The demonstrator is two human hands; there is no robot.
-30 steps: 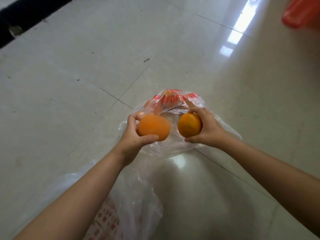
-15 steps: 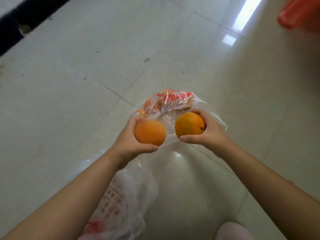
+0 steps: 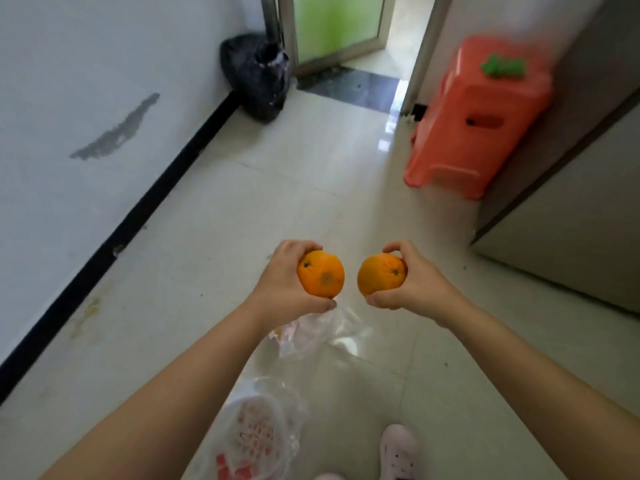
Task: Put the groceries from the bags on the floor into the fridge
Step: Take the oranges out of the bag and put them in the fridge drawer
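Observation:
My left hand (image 3: pixel 284 282) grips an orange (image 3: pixel 321 274) and my right hand (image 3: pixel 414 285) grips a second orange (image 3: pixel 380 278), both held out in front of me above the tiled floor. Below my hands a clear plastic bag (image 3: pixel 311 332) lies crumpled on the tiles. A second clear bag with red print (image 3: pixel 256 434) lies nearer, between my forearms. At the right edge stands a grey cabinet front (image 3: pixel 568 244) that may be the fridge, with its door closed.
An orange plastic stool (image 3: pixel 478 123) with a green object (image 3: pixel 504 65) on top stands by the cabinet. A black rubbish bag (image 3: pixel 256 77) sits in the far corner beside a glass door (image 3: pixel 337 26). The white wall (image 3: pixel 86 98) runs along the left. My pink shoe (image 3: pixel 398 452) shows at the bottom.
The view has lifted from the floor bag to the hallway. Both hands have risen away from the bag, each still holding its orange.

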